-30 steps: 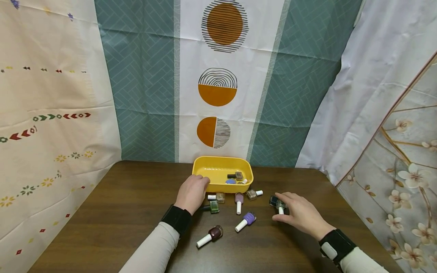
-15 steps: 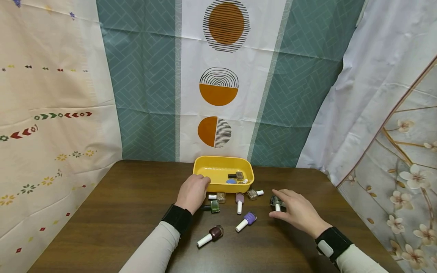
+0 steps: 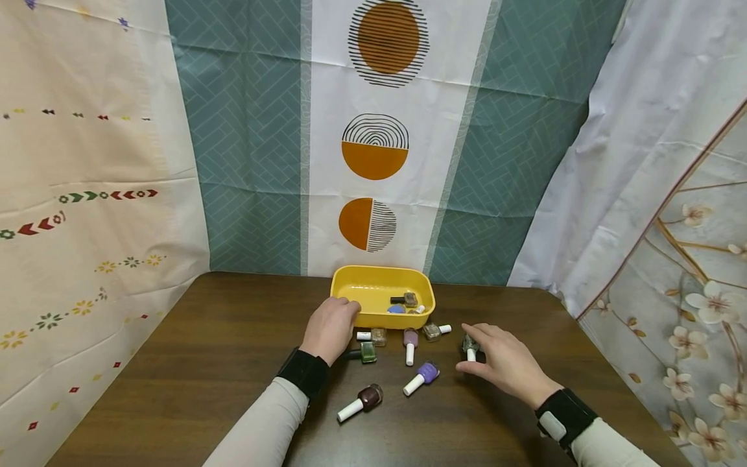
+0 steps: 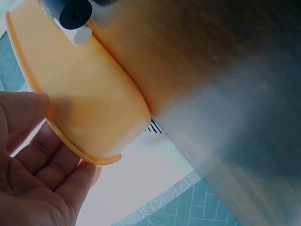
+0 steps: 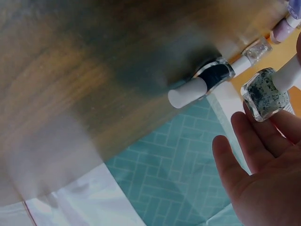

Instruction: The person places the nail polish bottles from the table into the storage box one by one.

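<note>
My left hand (image 3: 331, 329) grips the near left rim of a yellow tray (image 3: 344, 295); in the left wrist view, thumb (image 4: 23, 110) and fingers lie on opposite sides of the tray's edge. My right hand (image 3: 508, 360) pinches the white cap of a nail polish bottle (image 5: 264, 94) with dark speckles in clear polish. In the right wrist view it hangs over the table, its other fingers spread. Behind it on the wood lies a dark navy nail polish bottle (image 5: 214, 77) with a white cap, mostly hidden by the right hand in the head view.
Several nail polish bottles lie before the tray: glitter (image 3: 432, 332), mauve (image 3: 410, 337), green (image 3: 367, 352), purple (image 3: 428, 372) and dark brown (image 3: 370, 396). Inside the tray are a black-capped glitter bottle (image 3: 410, 299) and a blue one (image 3: 396, 309). Patterned curtains (image 3: 251, 194) hang behind the table.
My right hand has shifted slightly left with the speckled bottle, which now covers the navy bottle's former visible part. My left hand keeps its place on the tray.
</note>
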The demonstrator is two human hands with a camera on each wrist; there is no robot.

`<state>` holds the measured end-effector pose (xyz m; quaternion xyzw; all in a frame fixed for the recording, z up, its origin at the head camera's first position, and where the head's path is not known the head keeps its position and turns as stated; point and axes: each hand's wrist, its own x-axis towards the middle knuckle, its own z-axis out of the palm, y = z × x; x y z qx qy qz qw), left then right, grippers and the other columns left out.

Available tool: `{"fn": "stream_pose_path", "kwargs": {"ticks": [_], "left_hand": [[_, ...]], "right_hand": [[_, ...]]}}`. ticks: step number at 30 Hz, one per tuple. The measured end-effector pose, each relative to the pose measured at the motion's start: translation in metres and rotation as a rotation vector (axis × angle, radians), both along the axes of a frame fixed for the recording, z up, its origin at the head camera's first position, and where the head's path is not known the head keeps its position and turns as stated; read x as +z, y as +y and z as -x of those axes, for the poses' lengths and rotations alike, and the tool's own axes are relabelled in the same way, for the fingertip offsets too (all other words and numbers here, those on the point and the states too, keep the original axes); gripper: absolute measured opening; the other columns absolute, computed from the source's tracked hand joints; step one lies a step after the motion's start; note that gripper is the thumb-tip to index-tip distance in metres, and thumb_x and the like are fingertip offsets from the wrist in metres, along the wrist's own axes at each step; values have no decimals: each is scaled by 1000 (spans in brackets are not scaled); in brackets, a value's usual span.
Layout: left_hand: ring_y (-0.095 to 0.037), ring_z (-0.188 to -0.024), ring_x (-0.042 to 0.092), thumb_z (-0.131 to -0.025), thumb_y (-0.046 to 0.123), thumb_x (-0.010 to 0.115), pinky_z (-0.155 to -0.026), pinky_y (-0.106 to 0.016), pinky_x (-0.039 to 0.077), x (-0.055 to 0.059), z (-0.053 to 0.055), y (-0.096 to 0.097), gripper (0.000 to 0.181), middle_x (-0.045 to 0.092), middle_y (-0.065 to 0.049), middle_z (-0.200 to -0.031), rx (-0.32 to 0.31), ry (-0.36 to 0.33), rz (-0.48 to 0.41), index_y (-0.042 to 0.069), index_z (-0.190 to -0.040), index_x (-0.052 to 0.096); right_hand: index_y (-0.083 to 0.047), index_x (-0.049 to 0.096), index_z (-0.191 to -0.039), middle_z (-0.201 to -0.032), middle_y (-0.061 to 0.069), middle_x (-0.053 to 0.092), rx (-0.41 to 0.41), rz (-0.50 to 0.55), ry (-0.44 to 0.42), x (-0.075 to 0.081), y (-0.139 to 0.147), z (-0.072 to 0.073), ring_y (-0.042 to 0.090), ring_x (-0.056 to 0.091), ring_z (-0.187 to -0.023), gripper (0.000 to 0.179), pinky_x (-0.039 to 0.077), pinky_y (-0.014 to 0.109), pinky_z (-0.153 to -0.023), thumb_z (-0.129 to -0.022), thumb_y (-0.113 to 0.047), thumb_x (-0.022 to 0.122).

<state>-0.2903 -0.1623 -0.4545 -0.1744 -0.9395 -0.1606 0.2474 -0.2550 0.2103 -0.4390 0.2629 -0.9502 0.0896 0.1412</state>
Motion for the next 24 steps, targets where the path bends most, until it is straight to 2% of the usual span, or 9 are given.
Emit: {"fn": "stream_pose_path", "kwargs": {"ticks": [17, 24], "left_hand": [[-26, -84, 65, -99, 4, 81, -85, -40, 60, 1, 1, 0, 6, 72, -5, -88, -1, -2, 4, 10, -99, 80], [-26, -84, 64, -100, 5, 81, -84, -40, 60, 2, 0, 0, 5, 72, -6, -87, 1, -4, -1, 10, -99, 80]], "right_hand": [[-3, 65, -151, -141, 17, 69, 19, 30, 19, 21, -21, 15, 40, 67, -129, 81, 54, 63, -106, -90, -49, 92], [-3, 63, -153, -145, 19, 68, 6, 38, -22, 28, -36, 25, 41, 64, -133, 85, 51, 64, -110, -89, -50, 92]]}}
